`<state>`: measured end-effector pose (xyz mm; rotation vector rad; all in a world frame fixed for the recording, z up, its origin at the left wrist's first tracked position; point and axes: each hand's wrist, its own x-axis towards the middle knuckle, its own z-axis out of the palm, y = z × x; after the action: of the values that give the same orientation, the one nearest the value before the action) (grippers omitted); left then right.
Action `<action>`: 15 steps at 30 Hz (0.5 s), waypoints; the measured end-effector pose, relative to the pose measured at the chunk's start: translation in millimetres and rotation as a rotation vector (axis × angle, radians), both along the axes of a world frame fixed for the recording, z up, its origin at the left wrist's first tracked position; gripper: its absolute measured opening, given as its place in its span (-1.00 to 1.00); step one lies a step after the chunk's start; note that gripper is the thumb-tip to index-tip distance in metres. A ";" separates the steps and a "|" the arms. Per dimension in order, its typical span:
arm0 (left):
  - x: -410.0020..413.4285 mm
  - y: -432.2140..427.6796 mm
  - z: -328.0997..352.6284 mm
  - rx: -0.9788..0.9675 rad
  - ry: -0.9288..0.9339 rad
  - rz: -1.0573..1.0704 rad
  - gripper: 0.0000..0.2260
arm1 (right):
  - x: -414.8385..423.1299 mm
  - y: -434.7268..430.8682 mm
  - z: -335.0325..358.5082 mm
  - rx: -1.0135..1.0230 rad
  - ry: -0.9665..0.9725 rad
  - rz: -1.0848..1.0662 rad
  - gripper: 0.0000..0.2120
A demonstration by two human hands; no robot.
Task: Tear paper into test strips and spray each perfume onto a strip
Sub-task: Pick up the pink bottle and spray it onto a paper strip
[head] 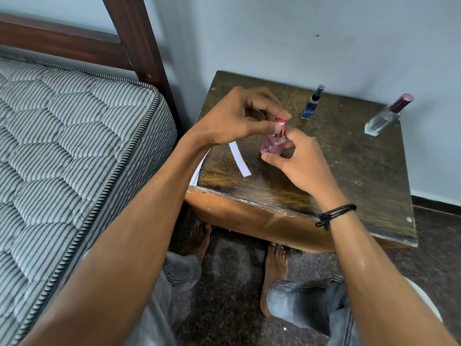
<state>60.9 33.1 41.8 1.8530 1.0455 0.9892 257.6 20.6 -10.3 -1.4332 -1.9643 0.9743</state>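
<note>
A small pink perfume bottle stands over the middle of the dark wooden table. My right hand grips its glass body from the right. My left hand pinches its pink cap between thumb and fingers. A white paper strip lies flat on the table just left of the bottle. More white paper hangs over the table's left edge, partly hidden by my left forearm.
A blue perfume bottle with a dark cap stands at the back of the table. A clear bottle with a maroon cap stands at the back right. A striped mattress and bed frame lie close on the left.
</note>
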 end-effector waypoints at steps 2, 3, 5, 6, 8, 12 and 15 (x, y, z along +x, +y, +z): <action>0.8 -0.6 -0.1 0.001 0.026 -0.001 -0.76 | -0.8 0.0 0.4 0.015 -0.004 0.004 -0.67; 1.2 -0.9 -0.2 0.003 0.038 0.000 -0.76 | -1.1 0.1 1.0 0.023 -0.008 0.004 -0.68; 1.7 -0.9 -0.2 0.008 0.058 0.004 -0.76 | -1.4 0.4 1.7 0.037 -0.024 0.005 -0.69; 1.7 -0.8 0.0 0.007 0.064 0.005 -0.76 | -1.5 0.4 1.6 0.040 -0.030 0.002 -0.69; 1.6 -0.9 0.7 0.007 0.074 0.010 -0.77 | -1.4 0.1 1.6 0.040 -0.032 -0.013 -0.71; 3.4 -1.5 1.1 0.019 0.092 0.022 -0.76 | 0.2 0.6 1.2 0.030 -0.019 -0.051 -0.70; 6.0 -2.4 0.8 0.031 0.094 0.024 -0.76 | 0.9 1.7 0.6 -0.002 -0.010 -0.060 -0.68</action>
<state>66.9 30.6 42.7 1.9322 1.1154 0.9448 258.5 22.3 -9.7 -1.4924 -1.9163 0.9444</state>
